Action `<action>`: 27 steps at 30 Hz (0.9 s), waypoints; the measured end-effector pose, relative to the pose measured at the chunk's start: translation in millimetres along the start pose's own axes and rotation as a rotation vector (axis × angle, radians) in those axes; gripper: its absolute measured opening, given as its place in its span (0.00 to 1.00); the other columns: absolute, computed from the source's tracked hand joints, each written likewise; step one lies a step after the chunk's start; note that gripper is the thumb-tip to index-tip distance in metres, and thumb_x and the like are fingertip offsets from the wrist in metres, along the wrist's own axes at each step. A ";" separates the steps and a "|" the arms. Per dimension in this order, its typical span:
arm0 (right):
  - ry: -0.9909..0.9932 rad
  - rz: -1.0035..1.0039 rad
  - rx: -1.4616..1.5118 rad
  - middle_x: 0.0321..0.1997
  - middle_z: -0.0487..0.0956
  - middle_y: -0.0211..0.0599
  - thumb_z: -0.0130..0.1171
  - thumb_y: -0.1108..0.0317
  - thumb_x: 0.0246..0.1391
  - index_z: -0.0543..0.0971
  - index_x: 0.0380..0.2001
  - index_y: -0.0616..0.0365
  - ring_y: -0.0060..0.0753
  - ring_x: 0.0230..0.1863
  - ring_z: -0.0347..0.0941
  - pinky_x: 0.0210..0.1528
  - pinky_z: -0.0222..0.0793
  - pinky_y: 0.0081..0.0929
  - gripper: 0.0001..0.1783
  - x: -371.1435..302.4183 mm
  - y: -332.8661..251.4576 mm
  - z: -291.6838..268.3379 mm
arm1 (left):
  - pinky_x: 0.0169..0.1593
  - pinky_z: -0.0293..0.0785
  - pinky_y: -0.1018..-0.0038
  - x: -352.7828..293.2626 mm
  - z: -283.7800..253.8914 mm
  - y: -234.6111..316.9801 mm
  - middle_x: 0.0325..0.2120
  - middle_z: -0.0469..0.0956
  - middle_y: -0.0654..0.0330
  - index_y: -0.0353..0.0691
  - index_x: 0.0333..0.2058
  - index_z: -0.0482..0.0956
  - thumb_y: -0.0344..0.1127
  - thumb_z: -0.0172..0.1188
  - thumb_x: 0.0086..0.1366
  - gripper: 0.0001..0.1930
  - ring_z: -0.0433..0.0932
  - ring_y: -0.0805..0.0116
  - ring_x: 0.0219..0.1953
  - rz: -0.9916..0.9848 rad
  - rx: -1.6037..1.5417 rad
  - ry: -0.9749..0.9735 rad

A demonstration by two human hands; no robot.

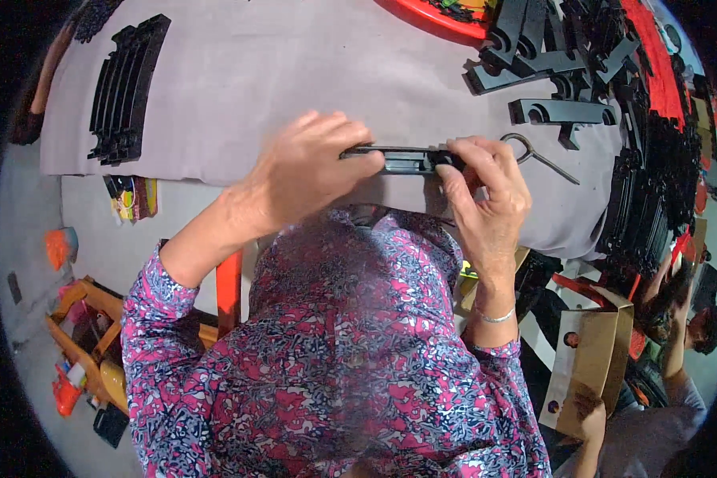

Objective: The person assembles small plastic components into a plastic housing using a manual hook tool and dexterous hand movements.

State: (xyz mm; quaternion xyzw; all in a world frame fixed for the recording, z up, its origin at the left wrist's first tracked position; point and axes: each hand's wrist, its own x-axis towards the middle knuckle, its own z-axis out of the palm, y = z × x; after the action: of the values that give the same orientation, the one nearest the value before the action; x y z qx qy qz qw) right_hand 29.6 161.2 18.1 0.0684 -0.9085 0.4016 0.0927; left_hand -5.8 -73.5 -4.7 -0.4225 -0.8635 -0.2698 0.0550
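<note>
A long black plastic part [406, 164] with a channel along it lies level between my two hands, just over the near edge of the table. Around its left end my left hand [315, 163] is closed, a little blurred by motion. My right hand [492, 191] pinches the other end between thumb and fingers, which hide that end. Right beside the right hand, a metal rod with a ring at one end [551, 165] rests on the cloth. Past it sits a loose black plastic piece with a curved notch [562, 111].
At the right is a large heap of black parts [653, 175]. A row of similar parts [127, 92] stands far left on the grey cloth [239, 72]. A red tray [438, 20] is at the back. Another person's hand [589, 418] touches a cardboard box [585, 366] at lower right.
</note>
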 end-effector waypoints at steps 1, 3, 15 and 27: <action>-0.028 0.036 0.005 0.39 0.78 0.40 0.65 0.77 0.45 0.82 0.38 0.59 0.37 0.34 0.77 0.34 0.73 0.30 0.13 3.9 -2.5 -0.4 | 0.40 0.72 0.67 3.0 0.1 5.7 0.36 0.77 0.63 0.48 0.36 0.79 0.29 0.65 0.47 0.15 0.77 0.62 0.37 -0.029 0.011 0.039; -0.055 0.072 0.007 0.39 0.78 0.39 0.65 0.77 0.45 0.82 0.38 0.59 0.37 0.32 0.77 0.33 0.73 0.29 0.13 10.7 -7.6 -1.2 | 0.42 0.72 0.67 8.7 4.0 10.8 0.37 0.77 0.62 0.48 0.37 0.79 0.30 0.64 0.47 0.15 0.77 0.61 0.39 -0.057 0.021 0.080; -0.178 0.093 -0.058 0.30 0.77 0.45 0.60 0.75 0.45 0.82 0.30 0.62 0.48 0.30 0.76 0.35 0.71 0.38 0.07 25.7 -3.7 5.4 | 0.42 0.74 0.65 17.9 20.7 20.7 0.39 0.77 0.60 0.43 0.39 0.79 0.33 0.59 0.53 0.13 0.78 0.59 0.41 -0.039 -0.041 0.069; -0.079 0.066 -0.516 0.37 0.77 0.36 0.67 0.67 0.48 0.82 0.39 0.60 0.31 0.31 0.73 0.32 0.68 0.27 0.15 28.6 57.2 -64.9 | 0.44 0.74 0.63 13.3 26.7 26.8 0.42 0.78 0.58 0.42 0.41 0.77 0.31 0.57 0.57 0.12 0.78 0.58 0.44 -0.077 -0.006 0.084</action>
State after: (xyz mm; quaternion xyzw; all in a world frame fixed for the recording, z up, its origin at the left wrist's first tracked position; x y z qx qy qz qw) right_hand -2.2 246.1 26.3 0.0284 -0.9856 0.1562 0.0582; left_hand 9.6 -37.2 -11.7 -0.3775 -0.8753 -0.2915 0.0795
